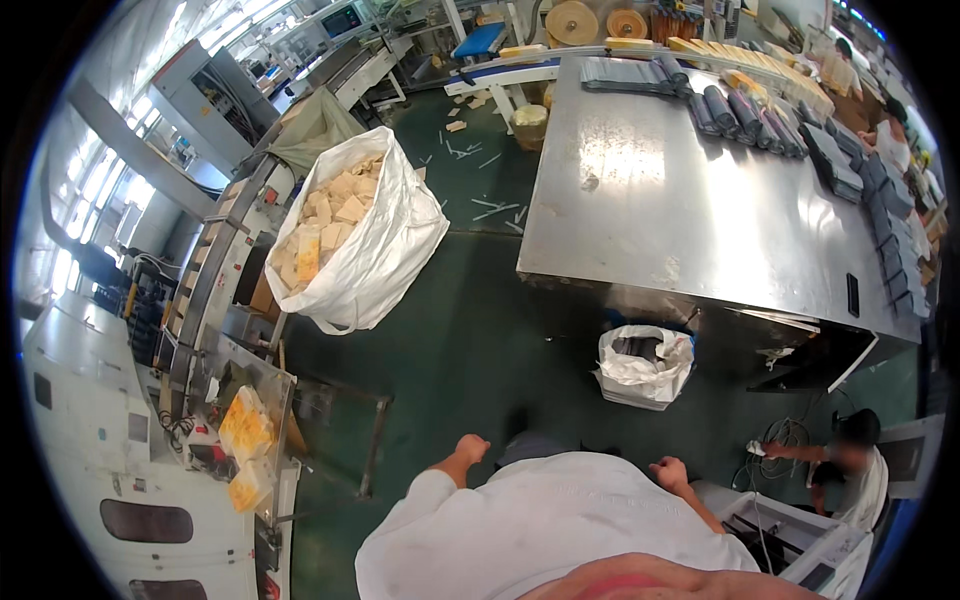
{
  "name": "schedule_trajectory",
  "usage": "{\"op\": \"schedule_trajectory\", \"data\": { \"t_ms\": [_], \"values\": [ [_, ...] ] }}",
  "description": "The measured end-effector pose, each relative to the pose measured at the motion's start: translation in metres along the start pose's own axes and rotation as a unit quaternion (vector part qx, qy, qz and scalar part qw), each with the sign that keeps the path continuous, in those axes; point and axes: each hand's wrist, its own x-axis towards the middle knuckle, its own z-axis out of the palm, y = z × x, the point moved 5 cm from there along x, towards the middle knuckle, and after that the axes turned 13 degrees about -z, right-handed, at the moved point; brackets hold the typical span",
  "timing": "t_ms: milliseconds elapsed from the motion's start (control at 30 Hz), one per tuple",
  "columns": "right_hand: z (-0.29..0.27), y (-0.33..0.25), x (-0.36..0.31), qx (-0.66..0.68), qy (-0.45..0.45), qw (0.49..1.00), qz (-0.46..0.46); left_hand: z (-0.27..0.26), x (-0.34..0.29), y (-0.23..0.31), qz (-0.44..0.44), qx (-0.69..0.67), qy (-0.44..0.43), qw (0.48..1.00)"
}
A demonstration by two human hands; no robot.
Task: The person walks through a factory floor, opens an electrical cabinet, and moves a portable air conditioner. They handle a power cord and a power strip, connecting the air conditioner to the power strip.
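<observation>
My left hand (472, 449) hangs in front of my body over the green floor, its fingers loosely curled in and nothing seen in them. On the other side my right hand (670, 472) is held low near my waist, also curled, with no object showing in it. A white bag (658, 392) with dark grey pieces inside stands on the floor ahead of the right hand, apart from it. Farther off to the left sits a big white sack (395, 245) filled with tan cardboard pieces (340, 212). Neither hand touches anything.
A wide metal table (640, 215) stands ahead right, bearing grey packs (735, 112) along its far edges. Machinery with yellow-and-white packs (246, 425) lines the left. Beside a cable coil (795, 440) at right, another person (858, 480) crouches. White scraps (490, 210) lie on the floor.
</observation>
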Motion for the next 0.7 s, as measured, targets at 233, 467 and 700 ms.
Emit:
{"op": "schedule_trajectory", "data": {
  "t_ms": [233,467,700],
  "values": [
    [0.045,-0.185,0.111,-0.084,-0.092,0.987,-0.098,-0.101,0.078,-0.035,0.037,-0.197,-0.017,0.98],
    [0.072,-0.447,0.218,-0.052,0.031,0.953,-0.296,-0.263,0.173,-0.081,0.042,0.02,0.04,0.998],
    [0.048,-0.65,0.317,-0.047,-0.01,0.909,-0.414,-0.364,0.264,-0.009,0.01,-0.059,0.044,0.997]
  ]
}}
